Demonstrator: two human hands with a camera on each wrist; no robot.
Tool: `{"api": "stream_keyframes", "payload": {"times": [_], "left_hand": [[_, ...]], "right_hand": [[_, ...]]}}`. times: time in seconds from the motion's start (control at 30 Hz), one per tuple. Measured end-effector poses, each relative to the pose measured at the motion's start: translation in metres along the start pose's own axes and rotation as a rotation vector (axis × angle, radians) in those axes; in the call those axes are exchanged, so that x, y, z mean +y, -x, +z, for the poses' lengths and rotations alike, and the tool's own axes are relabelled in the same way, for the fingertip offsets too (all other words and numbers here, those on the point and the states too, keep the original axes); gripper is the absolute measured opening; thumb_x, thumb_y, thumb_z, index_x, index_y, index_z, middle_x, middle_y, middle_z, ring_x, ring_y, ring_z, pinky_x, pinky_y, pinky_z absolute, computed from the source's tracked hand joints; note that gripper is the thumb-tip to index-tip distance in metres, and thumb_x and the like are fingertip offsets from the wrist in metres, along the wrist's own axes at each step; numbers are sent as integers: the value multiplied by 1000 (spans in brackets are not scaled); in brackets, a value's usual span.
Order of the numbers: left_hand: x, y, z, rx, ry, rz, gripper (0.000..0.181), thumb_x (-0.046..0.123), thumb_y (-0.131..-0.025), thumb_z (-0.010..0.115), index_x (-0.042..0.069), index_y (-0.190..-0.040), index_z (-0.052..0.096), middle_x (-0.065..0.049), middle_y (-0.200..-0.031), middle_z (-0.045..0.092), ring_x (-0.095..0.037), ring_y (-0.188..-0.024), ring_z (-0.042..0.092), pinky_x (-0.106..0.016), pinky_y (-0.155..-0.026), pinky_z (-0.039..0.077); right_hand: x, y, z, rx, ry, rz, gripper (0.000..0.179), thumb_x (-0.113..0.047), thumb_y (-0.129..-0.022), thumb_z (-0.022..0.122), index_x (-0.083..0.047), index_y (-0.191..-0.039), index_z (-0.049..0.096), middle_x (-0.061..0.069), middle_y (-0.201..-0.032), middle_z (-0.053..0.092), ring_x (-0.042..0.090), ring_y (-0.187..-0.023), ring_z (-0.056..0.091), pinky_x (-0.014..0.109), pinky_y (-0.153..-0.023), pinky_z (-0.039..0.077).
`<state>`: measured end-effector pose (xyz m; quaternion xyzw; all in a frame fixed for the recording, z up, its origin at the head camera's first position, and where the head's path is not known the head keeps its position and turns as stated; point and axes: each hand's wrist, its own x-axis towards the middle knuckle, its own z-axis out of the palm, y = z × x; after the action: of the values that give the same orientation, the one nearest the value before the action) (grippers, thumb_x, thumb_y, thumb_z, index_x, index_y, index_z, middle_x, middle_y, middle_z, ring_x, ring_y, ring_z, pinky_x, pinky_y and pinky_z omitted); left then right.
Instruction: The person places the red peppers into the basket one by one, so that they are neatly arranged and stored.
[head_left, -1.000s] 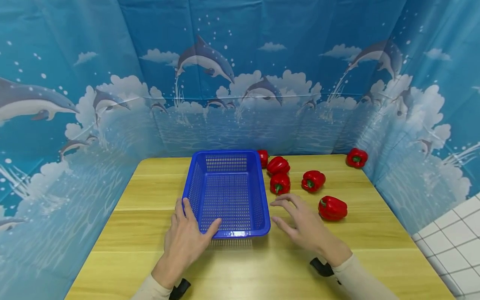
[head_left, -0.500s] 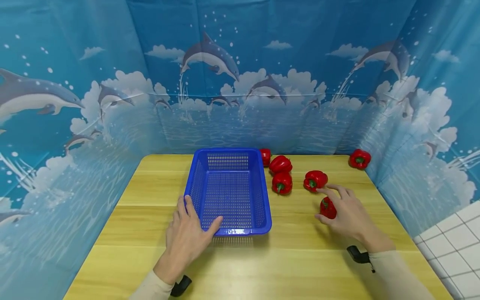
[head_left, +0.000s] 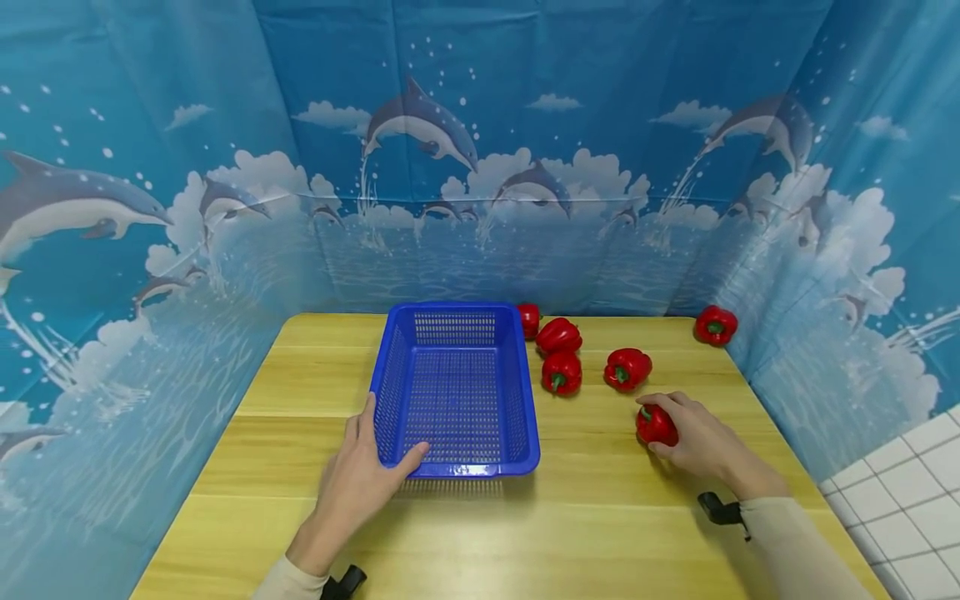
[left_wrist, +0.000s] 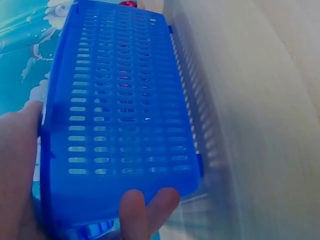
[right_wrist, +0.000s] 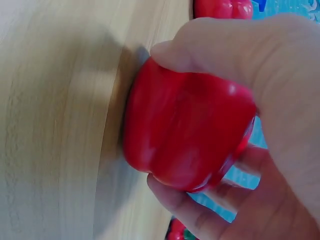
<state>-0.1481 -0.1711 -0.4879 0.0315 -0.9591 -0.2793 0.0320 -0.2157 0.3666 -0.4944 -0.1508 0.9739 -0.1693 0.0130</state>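
Observation:
My right hand (head_left: 697, 437) grips a red bell pepper (head_left: 655, 425) at the right of the table, thumb on the near side and fingers round the far side. The right wrist view has this bell pepper (right_wrist: 185, 130) large between thumb and fingers, close against the wooden top. At the near left corner of a blue plastic basket (head_left: 532, 417), my left hand (head_left: 356, 479) holds the rim. In the left wrist view two fingertips (left_wrist: 132, 212) lie against the slotted wall of the basket (left_wrist: 120, 195). Nothing lies inside the basket.
Right of the basket sit several more red peppers: a back one (head_left: 528, 320), two touching ones (head_left: 558, 335) (head_left: 562, 372), and another (head_left: 627, 368) just beyond my right hand. One pepper (head_left: 716, 325) lies at the far right corner. A dolphin-print curtain (head_left: 480, 250) surrounds the wooden table (head_left: 300, 375).
My right hand has moved right from beside the basket to the nearest pepper and taken hold of it. The left hand has shifted slightly at the basket's corner.

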Motion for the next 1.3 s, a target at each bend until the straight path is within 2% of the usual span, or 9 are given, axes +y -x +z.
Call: {"api": "stream_keyframes", "payload": {"times": [0.17,0.27,0.33,0.5,0.6,0.73,0.97,1.13,1.3], "left_hand": [[0,-2,1,9,-3,5,134,89,-96,72,8,-187,16,-33,-174,50,-41,-97,77,-50,-71,64],[0,-1,1,14,-16,3,134,88,-96,73,7,-187,17,-33,-173,51,-42,-100,78,-50,-71,64],[0,0,2,17,-13,1,133,88,-96,73,8,-187,17,-32,-171,53,-39,-94,76,-46,-67,62],[-2,2,2,24,-2,-10,134,91,-96,71,11,-188,15,-31,-170,54,-28,-77,65,-38,-57,51],[-3,3,1,19,-3,-23,135,90,-95,73,13,-189,14,-30,-170,54,-26,-71,59,-35,-55,47],[-2,1,0,10,-9,-21,136,91,-94,73,12,-188,15,-31,-170,54,-28,-76,63,-36,-56,49],[-1,-3,0,2,-30,-16,136,91,-94,74,9,-187,17,-33,-172,54,-39,-94,75,-48,-66,61],[-2,-4,0,14,-37,-15,135,92,-93,74,11,-187,19,-30,-167,58,-37,-91,74,-46,-63,59],[-1,-5,0,5,-40,-18,134,89,-94,76,11,-187,18,-30,-165,59,-34,-88,72,-42,-61,56]], "right_hand": [[3,-3,1,36,-29,-9,68,-20,-93,100,-10,-152,68,31,-141,69,51,-120,74,69,-95,68],[2,-4,1,53,-50,-2,67,-24,-92,101,-8,-148,69,31,-139,71,48,-116,76,66,-94,70],[-1,-4,1,67,-59,4,67,-27,-93,101,-8,-148,69,30,-139,72,48,-116,76,66,-94,70],[-19,-13,-1,121,-51,-5,66,-35,-95,99,-9,-148,69,27,-141,75,48,-122,76,68,-102,66],[-33,-20,-5,151,-56,-14,68,-38,-96,99,-6,-148,68,27,-144,76,50,-126,75,71,-107,64],[-52,-28,-10,205,-77,-24,71,-38,-96,98,-7,-150,65,25,-147,75,48,-129,74,70,-107,64],[-87,-57,-23,271,-121,-91,68,-44,-97,98,-10,-147,67,18,-140,78,38,-116,77,59,-95,66],[-111,-85,-28,260,-154,-100,67,-49,-99,95,-11,-145,64,14,-132,79,29,-99,72,45,-81,60],[-137,-110,-28,242,-222,-106,67,-46,-99,95,-12,-146,61,12,-128,79,26,-91,68,39,-78,57]]}}
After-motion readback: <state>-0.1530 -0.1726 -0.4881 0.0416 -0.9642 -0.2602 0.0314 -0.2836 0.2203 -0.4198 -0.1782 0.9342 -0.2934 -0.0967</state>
